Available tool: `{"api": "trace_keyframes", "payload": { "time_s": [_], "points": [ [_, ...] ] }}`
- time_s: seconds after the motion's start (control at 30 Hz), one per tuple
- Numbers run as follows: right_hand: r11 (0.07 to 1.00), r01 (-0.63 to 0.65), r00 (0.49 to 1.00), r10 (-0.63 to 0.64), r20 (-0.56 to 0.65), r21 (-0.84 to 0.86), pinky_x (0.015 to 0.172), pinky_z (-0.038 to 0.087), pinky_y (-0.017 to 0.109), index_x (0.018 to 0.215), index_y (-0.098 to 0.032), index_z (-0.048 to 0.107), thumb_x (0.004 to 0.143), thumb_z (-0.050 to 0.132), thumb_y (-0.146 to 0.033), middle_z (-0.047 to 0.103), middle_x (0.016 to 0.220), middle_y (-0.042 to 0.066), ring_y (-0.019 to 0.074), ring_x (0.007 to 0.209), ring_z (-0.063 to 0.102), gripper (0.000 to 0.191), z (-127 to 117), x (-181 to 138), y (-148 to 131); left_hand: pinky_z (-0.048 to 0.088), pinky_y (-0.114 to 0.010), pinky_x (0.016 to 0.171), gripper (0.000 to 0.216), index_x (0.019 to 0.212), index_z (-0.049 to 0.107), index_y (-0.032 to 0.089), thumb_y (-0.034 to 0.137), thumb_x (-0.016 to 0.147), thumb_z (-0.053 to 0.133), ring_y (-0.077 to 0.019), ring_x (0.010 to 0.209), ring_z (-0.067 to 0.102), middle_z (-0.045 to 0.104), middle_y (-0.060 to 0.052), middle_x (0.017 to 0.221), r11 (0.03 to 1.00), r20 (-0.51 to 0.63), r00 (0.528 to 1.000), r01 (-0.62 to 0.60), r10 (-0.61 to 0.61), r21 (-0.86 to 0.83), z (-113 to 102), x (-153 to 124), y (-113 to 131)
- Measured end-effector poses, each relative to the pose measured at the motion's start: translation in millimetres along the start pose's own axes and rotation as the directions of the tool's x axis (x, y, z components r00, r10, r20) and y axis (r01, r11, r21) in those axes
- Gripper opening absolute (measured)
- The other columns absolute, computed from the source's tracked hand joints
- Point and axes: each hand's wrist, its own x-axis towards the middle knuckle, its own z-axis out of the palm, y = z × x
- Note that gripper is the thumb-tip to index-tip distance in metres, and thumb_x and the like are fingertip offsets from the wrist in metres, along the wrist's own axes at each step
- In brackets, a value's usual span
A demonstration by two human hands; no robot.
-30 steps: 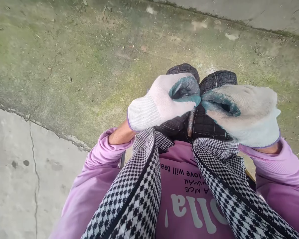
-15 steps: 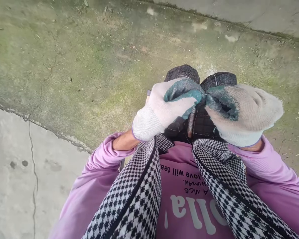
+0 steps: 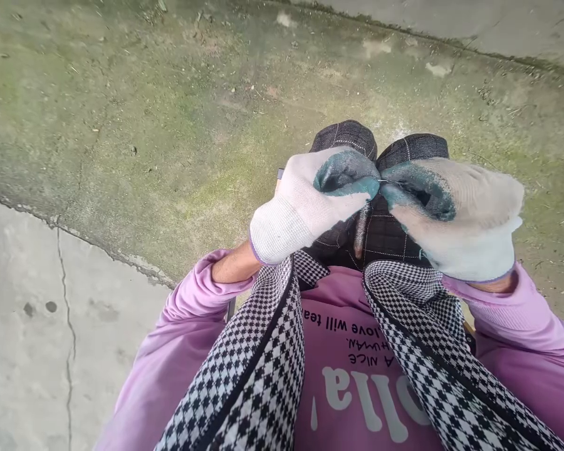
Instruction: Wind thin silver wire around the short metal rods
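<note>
Both my hands wear white knit gloves with teal-coated fingertips and meet above my knees. My left hand (image 3: pixel 317 200) is curled, thumb and fingers pinched together at its right end. My right hand (image 3: pixel 455 210) is curled the same way, its pinch facing the left one. A thin wire-like strand (image 3: pixel 384 182) runs between the two pinches; it is too fine to name. Below the hands a slim dark rod-like thing (image 3: pixel 360 233) hangs over my dark checked trousers (image 3: pixel 385 235).
I sit over a mossy, gritty concrete floor (image 3: pixel 169 125) with a cracked paler slab (image 3: pixel 23 313) at the lower left. A raised concrete edge (image 3: pixel 474 31) runs along the top right. A houndstooth scarf (image 3: pixel 258 363) hangs over my purple shirt.
Both hands stayed pinched together above my knees, shifting only slightly; the right hand tilted up and then settled back lower.
</note>
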Motion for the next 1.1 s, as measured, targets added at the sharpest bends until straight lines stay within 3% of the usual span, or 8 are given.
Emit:
{"api": "trace_keyframes", "payload": {
  "time_s": [0.1, 0.3, 0.5, 0.6, 0.73, 0.87, 1.0, 1.1],
  "points": [
    [0.970, -0.129, 0.991, 0.121, 0.049, 0.206, 0.090, 0.076, 0.048, 0.125, -0.035, 0.101, 0.105, 0.083, -0.027, 0.097, 0.110, 0.000, 0.0290, 0.096, 0.094, 0.028, -2.3, 4.7, -4.5, 0.075, -0.060, 0.121, 0.017, 0.106, 0.096, 0.030, 0.041, 0.093, 0.099, -0.0427, 0.132, 0.088, 0.096, -0.010, 0.122, 0.995, -0.007, 0.999, -0.045, 0.046, 0.084, -3.0, 0.4, -0.8],
    [0.923, -0.206, 0.977, 0.213, 0.014, 0.325, 0.071, 0.074, 0.040, 0.093, -0.032, 0.096, 0.082, 0.088, -0.016, 0.089, 0.084, 0.000, 0.0252, 0.074, 0.084, 0.021, -0.5, 15.6, -6.6, 0.076, -0.059, 0.118, 0.027, 0.117, 0.100, 0.031, 0.048, 0.096, 0.099, -0.0423, 0.132, 0.089, 0.096, -0.011, 0.127, 0.983, 0.019, 0.997, -0.072, 0.070, 0.166, -4.2, -3.0, -2.9],
    [0.701, -0.428, 0.900, 0.392, 0.193, 0.570, 0.049, 0.052, 0.028, 0.077, -0.026, 0.081, 0.077, 0.084, -0.023, 0.059, 0.056, -0.008, 0.0128, 0.049, 0.052, 0.004, 4.1, 29.3, -11.7, 0.074, -0.055, 0.119, 0.033, 0.123, 0.101, 0.036, 0.056, 0.096, 0.100, -0.0433, 0.143, 0.086, 0.096, -0.011, 0.129, 0.964, 0.005, 0.994, -0.104, 0.106, 0.244, -2.6, -9.9, -6.1],
    [0.637, -0.452, 0.886, 0.399, 0.236, 0.624, 0.046, 0.046, 0.025, 0.073, -0.026, 0.079, 0.074, 0.085, -0.023, 0.061, 0.056, -0.007, 0.0103, 0.048, 0.048, 0.007, 7.6, 30.1, -10.6, 0.073, -0.055, 0.118, 0.032, 0.125, 0.101, 0.038, 0.057, 0.099, 0.097, -0.0425, 0.142, 0.087, 0.095, -0.012, 0.131, 0.954, 0.021, 0.989, -0.144, 0.143, 0.264, -2.9, -10.5, -7.9],
    [0.673, -0.412, 0.900, 0.407, 0.159, 0.614, 0.061, 0.060, 0.029, 0.073, -0.027, 0.077, 0.072, 0.083, -0.022, 0.061, 0.058, -0.007, 0.0153, 0.061, 0.066, 0.008, 11.4, 28.5, -9.6, 0.071, -0.057, 0.122, 0.029, 0.126, 0.100, 0.036, 0.055, 0.104, 0.092, -0.0410, 0.137, 0.088, 0.095, -0.013, 0.130, 0.932, 0.027, 0.980, -0.196, 0.198, 0.304, -2.4, -9.3, -10.8],
    [0.734, -0.380, 0.919, 0.366, 0.144, 0.562, 0.059, 0.059, 0.030, 0.074, -0.026, 0.076, 0.073, 0.082, -0.022, 0.064, 0.064, -0.006, 0.0147, 0.061, 0.065, 0.008, 13.0, 27.7, -12.1, 0.068, -0.057, 0.130, 0.026, 0.125, 0.099, 0.036, 0.054, 0.109, 0.088, -0.0404, 0.136, 0.087, 0.094, -0.012, 0.131, 0.917, 0.011, 0.964, -0.257, 0.266, 0.306, -2.2, -9.1, -12.4],
    [0.860, -0.248, 0.965, 0.262, 0.032, 0.445, 0.060, 0.060, 0.034, 0.080, -0.028, 0.080, 0.076, 0.079, -0.020, 0.077, 0.075, -0.003, 0.0180, 0.066, 0.071, 0.009, 13.7, 20.0, -14.7, 0.071, -0.053, 0.120, 0.027, 0.121, 0.096, 0.038, 0.049, 0.096, 0.099, -0.0427, 0.150, 0.083, 0.093, -0.010, 0.132, 0.957, 0.002, 0.990, -0.140, 0.144, 0.252, -5.9, -9.4, -5.3],
    [0.960, -0.119, 0.991, 0.132, -0.035, 0.254, 0.067, 0.064, 0.040, 0.088, -0.031, 0.086, 0.078, 0.083, -0.015, 0.085, 0.083, -0.001, 0.0238, 0.071, 0.079, 0.019, 10.0, 10.7, -14.3, 0.073, -0.053, 0.114, 0.022, 0.114, 0.095, 0.033, 0.044, 0.095, 0.096, -0.0411, 0.134, 0.087, 0.094, -0.009, 0.121, 0.974, 0.037, 0.995, -0.103, 0.097, 0.204, -10.8, -5.5, 2.8]
  ]
}}
